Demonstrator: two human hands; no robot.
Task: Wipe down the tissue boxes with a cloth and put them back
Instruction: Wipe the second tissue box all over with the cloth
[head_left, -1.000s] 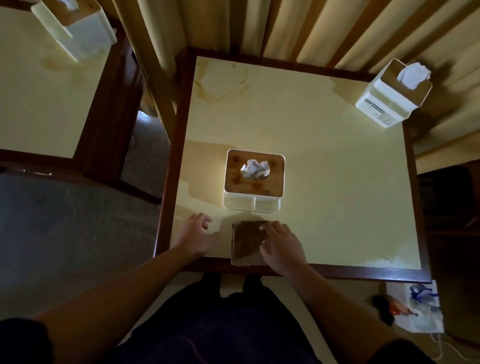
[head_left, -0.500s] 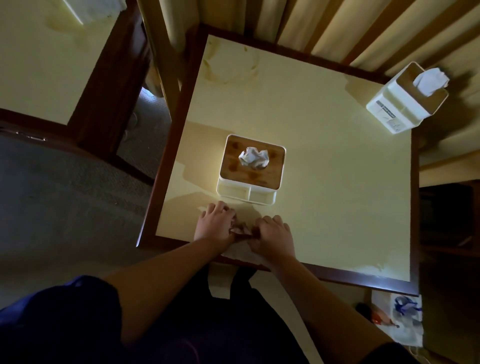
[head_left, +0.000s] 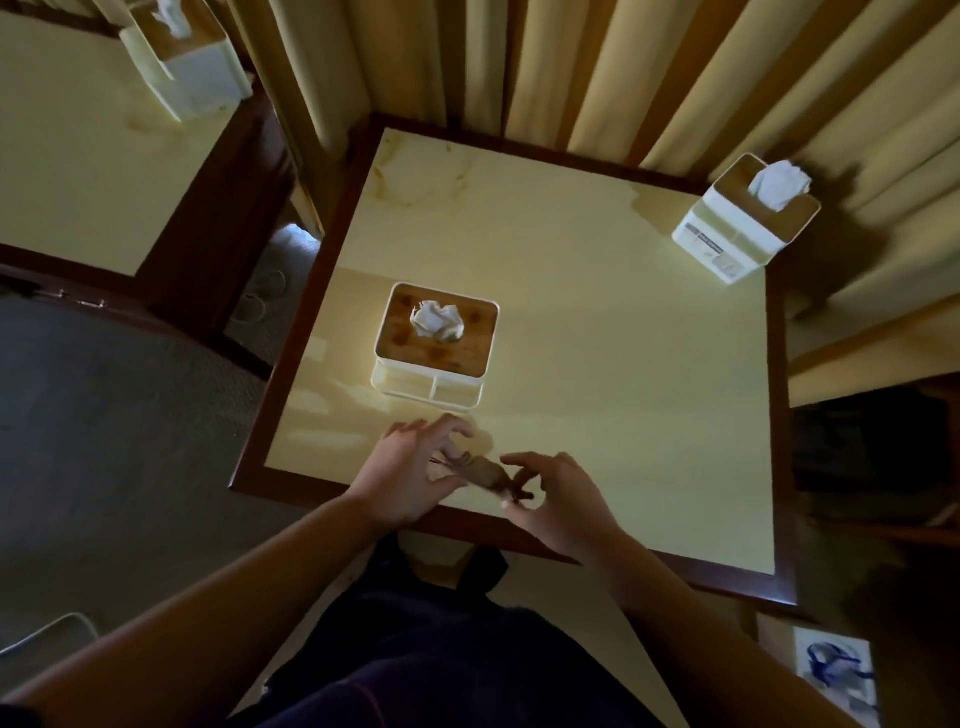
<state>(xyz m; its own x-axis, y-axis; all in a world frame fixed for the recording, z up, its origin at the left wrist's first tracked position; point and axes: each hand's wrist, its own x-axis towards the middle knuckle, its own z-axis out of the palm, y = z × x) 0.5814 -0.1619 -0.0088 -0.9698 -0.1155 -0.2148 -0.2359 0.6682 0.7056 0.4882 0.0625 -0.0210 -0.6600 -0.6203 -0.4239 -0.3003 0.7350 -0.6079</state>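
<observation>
Left hand: over the near edge of the surface, fingers spread and bent, thumb and fingertips pinching one end of the brown cloth. Right hand: just beside it, thumb and forefinger pinching the other end of the same cloth, remaining fingers loosely curled. Cloth: bunched into a narrow roll between both hands, low over the surface. Near tissue box: white body, wooden lid, tissue standing out of the top; sat upright just beyond the hands. Far tissue box: same kind, at the far right corner, against the curtain. Third tissue box: on a separate table at the upper left.
</observation>
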